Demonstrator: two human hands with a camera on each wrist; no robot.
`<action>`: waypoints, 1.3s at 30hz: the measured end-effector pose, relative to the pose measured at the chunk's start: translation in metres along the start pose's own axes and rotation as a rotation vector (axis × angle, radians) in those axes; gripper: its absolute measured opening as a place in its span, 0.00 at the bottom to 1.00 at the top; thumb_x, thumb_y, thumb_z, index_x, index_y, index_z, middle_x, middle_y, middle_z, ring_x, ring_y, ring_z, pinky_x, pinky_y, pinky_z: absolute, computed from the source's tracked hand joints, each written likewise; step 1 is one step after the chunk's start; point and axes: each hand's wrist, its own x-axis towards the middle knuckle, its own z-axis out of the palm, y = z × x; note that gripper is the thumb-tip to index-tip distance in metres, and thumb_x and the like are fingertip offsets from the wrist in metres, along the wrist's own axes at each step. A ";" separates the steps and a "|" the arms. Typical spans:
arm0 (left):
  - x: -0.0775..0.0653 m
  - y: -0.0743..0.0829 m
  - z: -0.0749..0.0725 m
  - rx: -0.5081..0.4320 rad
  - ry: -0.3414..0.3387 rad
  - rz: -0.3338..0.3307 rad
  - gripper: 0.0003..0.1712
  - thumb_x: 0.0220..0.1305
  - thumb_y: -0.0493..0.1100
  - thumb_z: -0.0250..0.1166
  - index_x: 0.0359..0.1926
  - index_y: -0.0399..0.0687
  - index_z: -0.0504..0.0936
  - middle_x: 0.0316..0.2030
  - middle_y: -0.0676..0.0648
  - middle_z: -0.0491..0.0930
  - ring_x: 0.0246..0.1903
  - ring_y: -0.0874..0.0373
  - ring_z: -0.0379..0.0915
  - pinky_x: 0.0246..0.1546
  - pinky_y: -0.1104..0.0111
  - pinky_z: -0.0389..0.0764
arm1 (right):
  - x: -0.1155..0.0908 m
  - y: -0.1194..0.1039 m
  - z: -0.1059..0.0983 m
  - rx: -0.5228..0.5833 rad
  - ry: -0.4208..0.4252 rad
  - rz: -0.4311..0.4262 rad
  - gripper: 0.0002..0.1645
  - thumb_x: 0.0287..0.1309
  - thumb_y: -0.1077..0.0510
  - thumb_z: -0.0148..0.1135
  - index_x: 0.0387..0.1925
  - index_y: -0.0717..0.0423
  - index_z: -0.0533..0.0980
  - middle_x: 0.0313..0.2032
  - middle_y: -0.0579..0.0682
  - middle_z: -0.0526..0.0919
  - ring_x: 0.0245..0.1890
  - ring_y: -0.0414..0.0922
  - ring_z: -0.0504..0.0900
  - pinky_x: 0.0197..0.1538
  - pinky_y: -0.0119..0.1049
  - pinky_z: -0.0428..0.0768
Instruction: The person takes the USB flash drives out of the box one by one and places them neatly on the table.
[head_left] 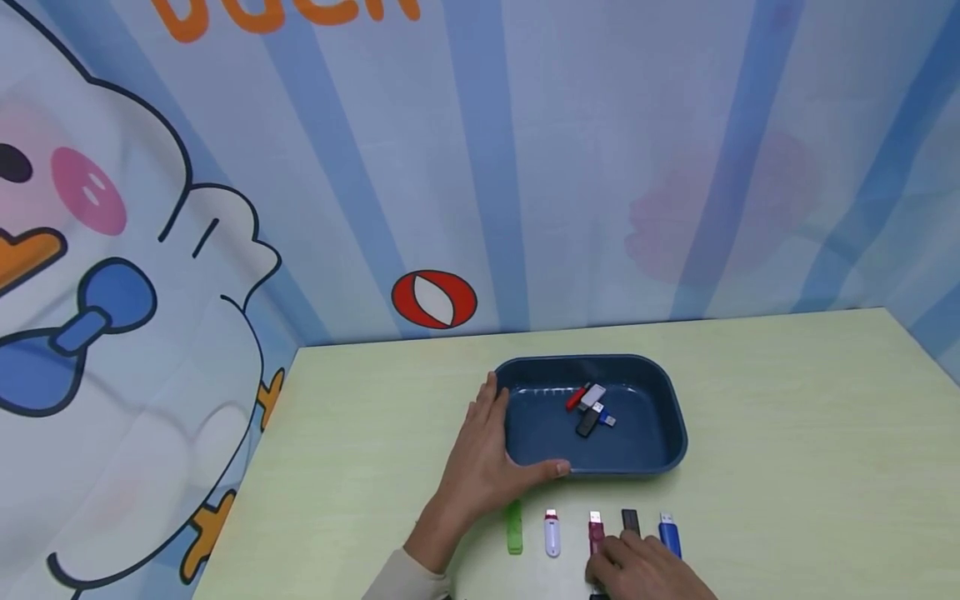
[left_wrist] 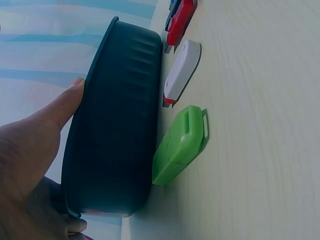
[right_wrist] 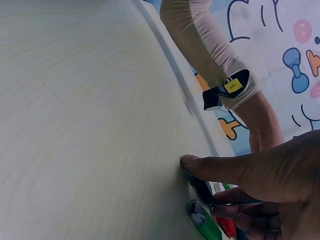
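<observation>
My left hand (head_left: 487,467) grips the left side of a dark blue tray (head_left: 667,458), its thumb along the front rim. Several USB sticks lie together in the tray, among them a black USB stick (head_left: 588,422) and a red one (head_left: 576,397). In front of the tray, my right hand (head_left: 645,571) is low over the table; in the right wrist view its thumb and finger pinch a dark USB stick (right_wrist: 201,189). Beside that lies a green stick with a dark end (right_wrist: 207,225). A maroon USB stick (head_left: 596,527) shows just past the fingers.
Along the tray's front lie a bright green USB stick (head_left: 514,527), a white one (head_left: 552,535), a black one (head_left: 630,520) partly behind the right hand, and a blue one (head_left: 670,535). A printed cloth backdrop (head_left: 585,167) rises behind the pale table (head_left: 787,467).
</observation>
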 end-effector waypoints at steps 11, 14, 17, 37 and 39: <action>0.000 0.000 0.000 -0.001 0.012 0.012 0.70 0.37 0.85 0.55 0.72 0.43 0.54 0.74 0.48 0.38 0.70 0.56 0.32 0.67 0.59 0.44 | 0.002 -0.001 -0.001 -0.043 -0.032 0.029 0.36 0.49 0.21 0.49 0.38 0.46 0.78 0.33 0.40 0.73 0.32 0.40 0.67 0.39 0.38 0.75; 0.000 0.001 0.000 -0.006 0.013 0.013 0.70 0.38 0.85 0.56 0.72 0.43 0.54 0.74 0.48 0.38 0.70 0.56 0.32 0.67 0.59 0.44 | 0.001 -0.001 -0.002 -0.046 -0.029 0.030 0.37 0.49 0.20 0.47 0.38 0.45 0.78 0.33 0.40 0.72 0.32 0.40 0.67 0.39 0.38 0.75; 0.001 0.001 0.000 -0.005 0.013 0.011 0.70 0.37 0.85 0.55 0.72 0.43 0.54 0.74 0.48 0.38 0.70 0.56 0.32 0.67 0.59 0.44 | 0.000 0.000 -0.002 -0.040 -0.020 0.027 0.38 0.49 0.19 0.45 0.37 0.44 0.78 0.33 0.39 0.72 0.32 0.39 0.67 0.39 0.38 0.75; 0.001 0.001 -0.001 0.009 0.007 0.006 0.71 0.37 0.86 0.53 0.72 0.43 0.54 0.74 0.48 0.38 0.70 0.56 0.32 0.67 0.59 0.44 | -0.006 -0.001 -0.019 0.163 0.040 -0.023 0.32 0.49 0.23 0.52 0.40 0.41 0.77 0.38 0.37 0.74 0.34 0.35 0.67 0.39 0.34 0.75; 0.001 0.001 -0.001 0.011 0.003 0.006 0.71 0.37 0.86 0.53 0.72 0.43 0.54 0.74 0.48 0.38 0.70 0.56 0.32 0.67 0.60 0.44 | -0.006 -0.001 -0.025 0.198 0.037 -0.034 0.32 0.48 0.24 0.55 0.41 0.41 0.77 0.39 0.37 0.74 0.35 0.35 0.68 0.42 0.34 0.76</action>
